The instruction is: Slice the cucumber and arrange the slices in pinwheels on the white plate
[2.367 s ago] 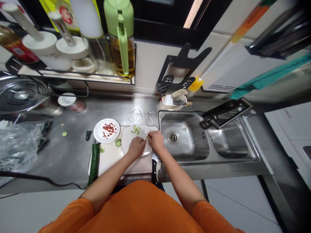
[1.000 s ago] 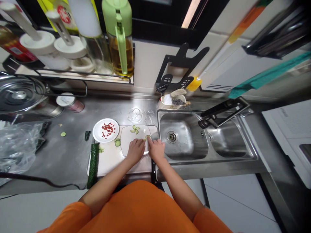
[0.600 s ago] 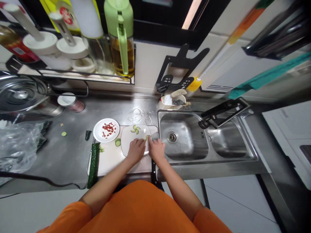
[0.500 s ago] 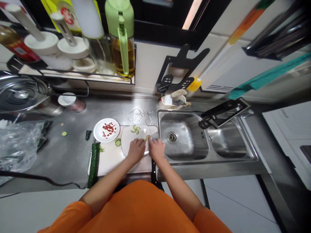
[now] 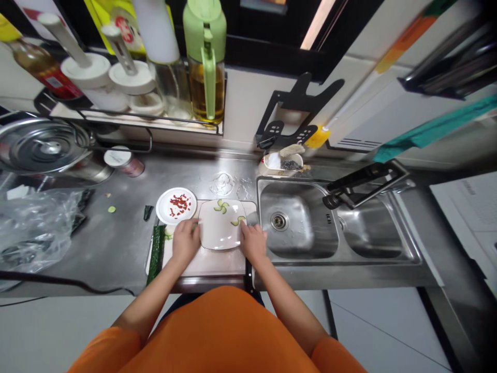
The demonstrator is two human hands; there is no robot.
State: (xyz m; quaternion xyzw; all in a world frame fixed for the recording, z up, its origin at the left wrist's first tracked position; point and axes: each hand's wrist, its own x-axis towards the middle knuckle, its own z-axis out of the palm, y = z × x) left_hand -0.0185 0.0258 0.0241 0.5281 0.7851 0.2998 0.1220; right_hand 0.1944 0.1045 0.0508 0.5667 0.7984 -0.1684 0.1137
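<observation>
A white squarish plate [image 5: 219, 230] rests on the cutting board [image 5: 217, 267]. Near its far edge, thin cucumber slices form a pinwheel [image 5: 221, 206], and a few more cucumber slices [image 5: 238, 221] lie at its right side. My left hand [image 5: 186, 241] is left of the plate, its fingers closed over the small stack of cucumber slices there, mostly hidden. With its index finger stretched out, my right hand [image 5: 253, 242] touches the slices at the plate's right edge. A knife [image 5: 249, 280] lies partly under the right wrist.
A round white plate of red pieces [image 5: 178, 205] stands behind my left hand. Left of the board's middle lies a long cucumber [image 5: 156, 254], with a dark cucumber end [image 5: 148, 212] beyond. The steel sink [image 5: 298, 223] is at right, a plastic bag [image 5: 39, 228] at far left.
My left hand has moved left off the plate to the cucumber slices beside it. My right hand stays at the plate's right edge. The view has shifted slightly.
</observation>
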